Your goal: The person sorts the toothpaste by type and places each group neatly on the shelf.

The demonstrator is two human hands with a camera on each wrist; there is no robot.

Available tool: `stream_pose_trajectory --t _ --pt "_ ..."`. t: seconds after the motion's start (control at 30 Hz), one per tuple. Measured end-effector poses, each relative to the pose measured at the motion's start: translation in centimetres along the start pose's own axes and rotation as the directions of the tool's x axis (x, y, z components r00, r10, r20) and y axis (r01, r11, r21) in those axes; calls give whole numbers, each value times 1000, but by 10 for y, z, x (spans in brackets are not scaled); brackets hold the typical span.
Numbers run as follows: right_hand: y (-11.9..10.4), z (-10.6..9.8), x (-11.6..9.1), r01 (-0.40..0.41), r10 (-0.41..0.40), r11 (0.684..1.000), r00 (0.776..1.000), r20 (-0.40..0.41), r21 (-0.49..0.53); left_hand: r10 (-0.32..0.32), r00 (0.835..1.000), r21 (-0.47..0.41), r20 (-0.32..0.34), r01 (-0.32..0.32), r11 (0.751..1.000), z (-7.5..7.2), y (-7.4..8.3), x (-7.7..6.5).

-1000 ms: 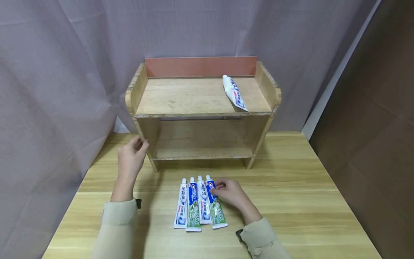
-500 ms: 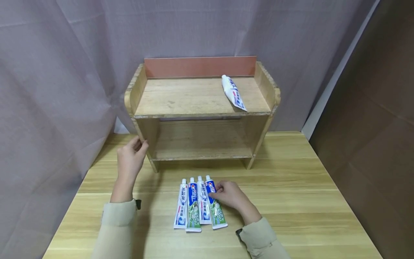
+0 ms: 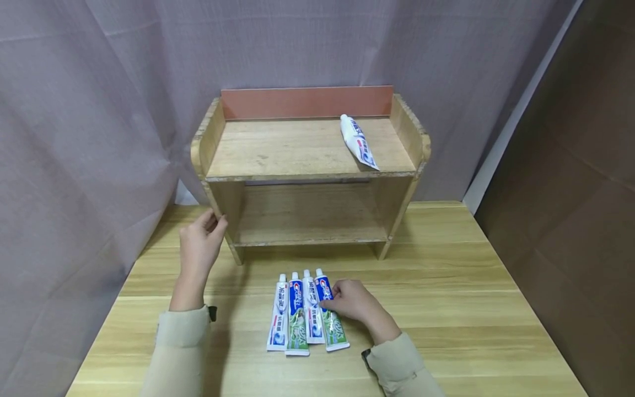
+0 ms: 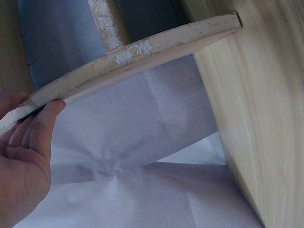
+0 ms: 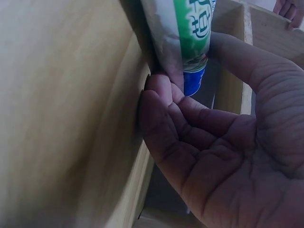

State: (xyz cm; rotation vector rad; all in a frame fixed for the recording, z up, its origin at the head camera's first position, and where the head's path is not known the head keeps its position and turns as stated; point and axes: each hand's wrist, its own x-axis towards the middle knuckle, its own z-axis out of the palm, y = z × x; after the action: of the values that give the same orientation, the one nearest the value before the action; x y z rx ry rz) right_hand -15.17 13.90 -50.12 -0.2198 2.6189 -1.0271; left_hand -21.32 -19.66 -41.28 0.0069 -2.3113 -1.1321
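My left hand [image 3: 200, 242] grips the front edge of the left side panel of a small wooden shelf [image 3: 278, 151]. In the left wrist view, thumb and fingers lie on both faces of that panel [image 4: 90, 71]. Low on the table, my right hand [image 3: 357, 302] pinches a blue and green toothpaste tube [image 3: 334, 331], the rightmost in a row. Its thumb lies over the tube, and the fingertips [image 5: 159, 88] are at the side edge against the table. Left of it lie a white tube [image 3: 312, 314], another blue-green tube [image 3: 297, 331] and another white tube [image 3: 279, 320], caps toward the shelf.
One white toothpaste tube [image 3: 358, 142] lies aslant at the right of the top shelf, its flat end at the front edge. A reddish back board [image 3: 307, 103] stands behind it. Grey curtain [image 3: 99, 110] hangs behind the wooden table [image 3: 471, 331]; a brown surface [image 3: 570, 182] borders the right.
My right hand has slid slightly toward me along the rightmost tube. The left hand keeps its hold on the shelf panel, and the tubes lie practically where they were.
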Motion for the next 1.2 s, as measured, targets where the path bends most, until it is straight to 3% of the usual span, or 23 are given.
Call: stream_pose_trajectory --t 0.3,0.6,1.2 --pt "0 2 3 17 -17 996 1000 -6 -87 13 1000 -8 -4 -13 1000 1 -1 1" --pt "-1 2 3 -6 6 996 1000 2 -88 -7 1000 -9 -1 7 1000 1 -1 0" --pt "-3 2 6 -40 40 997 999 -2 -70 22 1000 -20 -14 -22 1000 1 -1 0"
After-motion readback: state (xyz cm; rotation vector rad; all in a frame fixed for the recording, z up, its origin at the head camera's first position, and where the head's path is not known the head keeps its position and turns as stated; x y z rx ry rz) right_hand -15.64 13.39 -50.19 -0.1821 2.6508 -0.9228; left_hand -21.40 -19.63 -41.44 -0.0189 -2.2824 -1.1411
